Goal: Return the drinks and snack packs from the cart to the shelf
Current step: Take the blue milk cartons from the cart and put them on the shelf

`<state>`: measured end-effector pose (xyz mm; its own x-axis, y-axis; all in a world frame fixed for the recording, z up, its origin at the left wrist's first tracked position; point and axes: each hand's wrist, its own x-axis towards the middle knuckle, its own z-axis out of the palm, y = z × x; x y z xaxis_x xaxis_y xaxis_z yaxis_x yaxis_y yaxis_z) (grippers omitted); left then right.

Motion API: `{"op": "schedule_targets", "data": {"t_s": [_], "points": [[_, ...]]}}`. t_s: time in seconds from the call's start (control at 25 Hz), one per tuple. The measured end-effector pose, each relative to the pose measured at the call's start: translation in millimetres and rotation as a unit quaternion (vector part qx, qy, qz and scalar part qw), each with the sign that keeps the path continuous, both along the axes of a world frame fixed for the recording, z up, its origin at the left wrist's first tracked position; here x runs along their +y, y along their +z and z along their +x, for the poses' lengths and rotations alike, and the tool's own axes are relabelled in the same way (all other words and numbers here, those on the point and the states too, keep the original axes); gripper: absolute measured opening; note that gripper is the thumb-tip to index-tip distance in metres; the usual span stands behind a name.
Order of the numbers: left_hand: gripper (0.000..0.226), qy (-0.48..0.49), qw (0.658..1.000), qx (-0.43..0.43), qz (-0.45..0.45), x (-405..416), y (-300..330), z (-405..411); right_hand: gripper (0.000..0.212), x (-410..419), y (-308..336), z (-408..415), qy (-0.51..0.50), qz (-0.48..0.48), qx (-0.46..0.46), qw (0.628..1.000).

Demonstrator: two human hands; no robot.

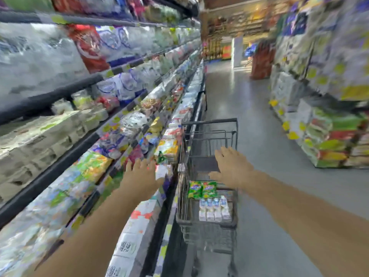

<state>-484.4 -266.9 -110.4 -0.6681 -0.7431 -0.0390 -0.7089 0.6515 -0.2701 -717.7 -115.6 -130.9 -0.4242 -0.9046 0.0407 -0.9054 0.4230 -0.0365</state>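
Note:
A dark wire cart [229,124] stands in the aisle against the shelf front. In its near end lie two green snack packs [202,189] and a row of small white drink cartons [215,209]. My right hand [232,166] hovers over the cart's middle with straight, spread fingers and holds nothing. My left hand [142,174] stretches out with spread fingers in front of the shelf [65,156] to the left of the cart, empty too. The whole view is blurred by motion.
Long tiered shelves of packaged goods run along the left. Stacked bags and packs [331,140] line the right side of the aisle. Grey floor [259,120] runs ahead between them towards a red display stand [261,60] far off.

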Motion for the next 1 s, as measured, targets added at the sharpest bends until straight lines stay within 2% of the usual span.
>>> {"op": "schedule_targets", "data": {"t_s": [0.2, 0.32, 0.52, 0.68, 0.76, 0.92, 1.0], "points": [[0.077, -0.062, 0.998, -0.012, 0.015, -15.3, -30.3, -114.9, 0.073, 9.7, -22.1, -87.4, -0.074, -0.009, -0.034, 0.997], [0.077, -0.089, 0.994, -0.008, 0.055, -39.0, -58.6, -167.3, 0.077, -8.2, -48.2, -120.5, -0.109, 0.023, -0.048, 0.993], [0.078, -0.129, 0.986, -0.026, 0.105, -106.5, -109.3, -234.1, 0.066, -69.8, -92.9, -165.9, -0.127, 0.066, -0.060, 0.988], [0.078, -0.140, 0.978, -0.068, 0.135, -163.5, -161.5, -270.6, 0.068, -126.9, -136.9, -190.8, -0.137, 0.134, -0.087, 0.978], [0.077, -0.137, 0.974, -0.090, 0.159, -187.4, -199.0, -285.0, 0.070, -159.2, -168.6, -200.7, -0.139, 0.149, -0.110, 0.973], [0.069, -0.120, 0.953, -0.149, 0.233, -202.7, -296.8, -303.5, 0.044, -210.8, -247.3, -213.1, -0.141, 0.151, -0.169, 0.964], [0.063, -0.102, 0.945, -0.157, 0.269, -202.7, -343.2, -305.9, 0.039, -226.0, -291.4, -216.5, -0.148, 0.176, -0.196, 0.953]]}}
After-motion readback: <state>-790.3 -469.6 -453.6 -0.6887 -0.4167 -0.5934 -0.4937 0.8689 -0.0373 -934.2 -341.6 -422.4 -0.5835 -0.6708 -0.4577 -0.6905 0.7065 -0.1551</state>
